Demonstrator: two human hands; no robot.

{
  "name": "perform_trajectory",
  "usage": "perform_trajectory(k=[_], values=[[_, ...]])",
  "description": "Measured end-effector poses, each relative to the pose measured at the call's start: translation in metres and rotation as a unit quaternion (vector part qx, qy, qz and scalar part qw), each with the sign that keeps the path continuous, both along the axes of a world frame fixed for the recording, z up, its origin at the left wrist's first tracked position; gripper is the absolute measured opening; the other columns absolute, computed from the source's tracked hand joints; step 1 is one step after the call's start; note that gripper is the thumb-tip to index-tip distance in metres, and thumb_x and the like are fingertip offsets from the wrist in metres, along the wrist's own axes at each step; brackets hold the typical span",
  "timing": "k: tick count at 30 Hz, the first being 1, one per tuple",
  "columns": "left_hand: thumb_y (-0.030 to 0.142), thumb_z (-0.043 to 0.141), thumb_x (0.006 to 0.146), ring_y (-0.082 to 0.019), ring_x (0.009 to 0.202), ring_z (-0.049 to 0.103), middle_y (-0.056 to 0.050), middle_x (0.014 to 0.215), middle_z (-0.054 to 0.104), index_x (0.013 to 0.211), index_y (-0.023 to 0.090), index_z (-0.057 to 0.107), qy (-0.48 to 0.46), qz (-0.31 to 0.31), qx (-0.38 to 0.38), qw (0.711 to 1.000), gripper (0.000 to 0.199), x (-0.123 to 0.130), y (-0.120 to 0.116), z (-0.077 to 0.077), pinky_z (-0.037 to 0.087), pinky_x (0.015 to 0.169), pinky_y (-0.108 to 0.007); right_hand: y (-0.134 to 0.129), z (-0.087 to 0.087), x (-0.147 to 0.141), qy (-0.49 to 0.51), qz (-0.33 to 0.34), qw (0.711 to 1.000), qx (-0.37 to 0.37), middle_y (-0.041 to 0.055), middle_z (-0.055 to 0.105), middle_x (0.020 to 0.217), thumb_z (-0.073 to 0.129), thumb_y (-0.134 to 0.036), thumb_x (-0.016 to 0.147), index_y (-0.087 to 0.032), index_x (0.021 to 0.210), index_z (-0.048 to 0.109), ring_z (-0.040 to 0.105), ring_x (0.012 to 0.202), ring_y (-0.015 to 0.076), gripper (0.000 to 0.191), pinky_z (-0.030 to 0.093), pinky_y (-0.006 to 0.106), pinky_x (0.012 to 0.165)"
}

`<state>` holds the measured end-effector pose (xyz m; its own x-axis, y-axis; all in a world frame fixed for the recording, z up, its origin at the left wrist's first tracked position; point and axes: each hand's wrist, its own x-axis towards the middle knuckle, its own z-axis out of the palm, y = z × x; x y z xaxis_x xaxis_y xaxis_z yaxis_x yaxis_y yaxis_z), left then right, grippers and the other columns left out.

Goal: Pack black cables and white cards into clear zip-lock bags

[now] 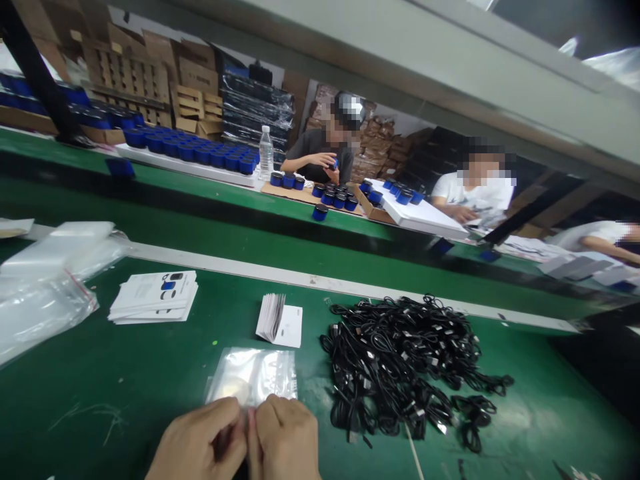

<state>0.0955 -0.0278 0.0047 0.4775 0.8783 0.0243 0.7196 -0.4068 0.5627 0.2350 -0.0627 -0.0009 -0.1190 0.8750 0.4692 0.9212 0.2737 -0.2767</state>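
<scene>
My left hand [203, 440] and my right hand [286, 437] are side by side at the near edge of the green bench. The fingers of both are closed, pinching the near edge of a clear plastic bag [267, 373]; their tips are partly hidden. Just beyond it stands a fanned stack of small white booklets [273, 320]. Further left lies a pile of printed cards [153, 297]. To the right of my hands spreads a large heap of black USB cables [400, 353].
More clear plastic bags [45, 287] lie at the left. A raised green ledge [225, 213] runs across the back, with blue jars [195, 148] and a water bottle [266, 153] on it. Several co-workers sit beyond. A metal shelf beam [400, 60] crosses overhead.
</scene>
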Motion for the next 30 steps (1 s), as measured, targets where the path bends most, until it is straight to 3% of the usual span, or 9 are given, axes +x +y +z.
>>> perform_trajectory(k=[3,5,8,10,11,15,20,24,30], values=[[0.025,0.041,0.082,-0.01,0.044,0.051,0.007,0.048,0.05,0.056,0.023,0.041,0.062,0.035,0.125,0.99,0.027,-0.005,0.001,-0.005,0.036,0.049,-0.021,0.002,-0.001,0.001,-0.01,-0.03,0.999,0.006,0.0017,0.056,0.053,0.037,-0.01,0.085,-0.019,0.059,0.05,0.053,0.046,0.0159,0.03,0.026,0.03,0.054],[0.025,0.039,0.082,-0.011,0.044,0.05,0.006,0.048,0.049,0.055,0.023,0.042,0.103,0.071,0.14,0.982,0.027,-0.008,0.002,-0.005,0.035,0.05,-0.023,0.005,0.003,0.005,0.01,-0.022,0.999,-0.028,0.0018,0.057,0.053,0.041,-0.009,0.082,-0.019,0.058,0.05,0.053,0.047,0.0157,0.027,0.028,0.03,0.056],[0.027,0.035,0.083,-0.011,0.045,0.05,0.007,0.048,0.047,0.057,0.023,0.042,0.114,0.086,0.052,0.988,0.027,-0.013,0.006,-0.003,0.035,0.05,-0.021,0.019,0.017,0.02,0.192,-0.029,0.969,-0.155,0.0004,0.058,0.059,0.049,-0.019,0.084,-0.019,0.065,0.051,0.055,0.054,0.0157,0.019,0.032,0.026,0.055],[0.029,0.034,0.083,-0.011,0.046,0.05,0.008,0.049,0.045,0.058,0.024,0.039,0.097,0.094,-0.005,0.991,0.027,-0.016,0.009,-0.001,0.035,0.05,-0.02,0.038,0.027,0.032,0.382,-0.078,0.892,-0.228,-0.0015,0.056,0.065,0.052,-0.031,0.087,-0.02,0.079,0.051,0.056,0.058,0.0148,0.014,0.036,0.024,0.053],[0.03,0.033,0.083,-0.011,0.046,0.049,0.008,0.049,0.044,0.057,0.024,0.036,0.09,0.095,-0.023,0.991,0.027,-0.018,0.01,0.0,0.035,0.049,-0.019,0.05,0.03,0.037,0.421,-0.09,0.87,-0.24,-0.002,0.055,0.069,0.048,-0.036,0.089,-0.019,0.087,0.049,0.056,0.055,0.0131,0.016,0.038,0.023,0.051],[0.034,0.034,0.082,-0.012,0.046,0.045,0.007,0.049,0.037,0.057,0.024,0.029,0.072,0.096,-0.051,0.992,0.027,-0.02,0.012,0.004,0.032,0.048,-0.02,0.09,0.026,0.049,0.475,-0.084,0.831,-0.279,-0.0056,0.053,0.067,0.047,-0.044,0.089,-0.018,0.101,0.043,0.049,0.037,0.0077,0.029,0.036,0.019,0.035],[0.039,0.027,0.085,-0.012,0.046,0.045,0.007,0.048,0.035,0.057,0.025,0.031,0.004,0.119,-0.095,0.988,0.032,-0.018,0.01,0.009,0.033,0.047,-0.021,0.103,0.011,0.05,0.508,-0.088,0.799,-0.309,-0.0076,0.051,0.058,0.05,-0.039,0.088,-0.017,0.093,0.044,0.047,0.034,0.0071,0.023,0.039,0.017,0.032],[0.046,0.028,0.086,-0.013,0.046,0.05,0.007,0.048,0.048,0.059,0.024,0.04,-0.066,0.125,-0.171,0.975,0.037,-0.021,0.012,0.012,0.038,0.05,-0.022,0.096,0.01,0.056,0.5,-0.097,0.804,-0.309,-0.0042,0.052,0.055,0.041,-0.043,0.089,-0.017,0.077,0.047,0.052,0.039,0.0097,0.029,0.046,0.022,0.038],[0.051,0.03,0.089,-0.015,0.06,0.064,0.002,0.067,0.068,0.072,0.024,0.05,-0.151,0.163,-0.236,0.946,0.037,-0.029,0.028,0.011,0.049,0.062,-0.025,0.046,0.036,0.045,0.402,-0.121,0.893,-0.16,-0.0001,0.049,0.067,0.045,-0.038,0.088,-0.021,0.068,0.046,0.051,0.063,0.015,0.027,0.041,0.026,0.058]])
